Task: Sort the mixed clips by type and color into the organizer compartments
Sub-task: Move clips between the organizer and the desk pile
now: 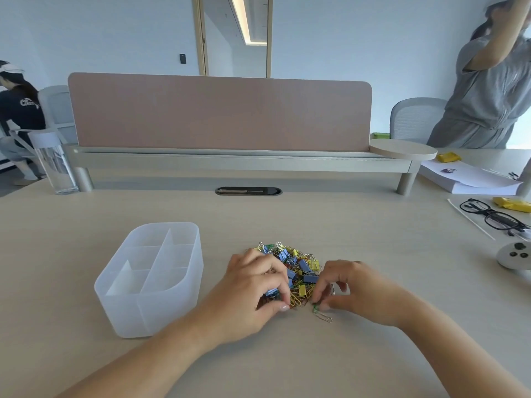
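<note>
A pile of mixed clips lies on the table, with blue and yellow binder clips and coloured paper clips tangled together. My left hand rests on the pile's left side, its curled fingers holding blue binder clips. My right hand is at the pile's right edge and pinches a green paper clip. A silver paper clip lies just below it. The translucent white organizer stands to the left, and its several compartments look empty.
A clear bottle stands at the back left, before a pink desk divider. Black glasses, a paper stack, yellow packets and a white controller lie at the right. Two people are in the background.
</note>
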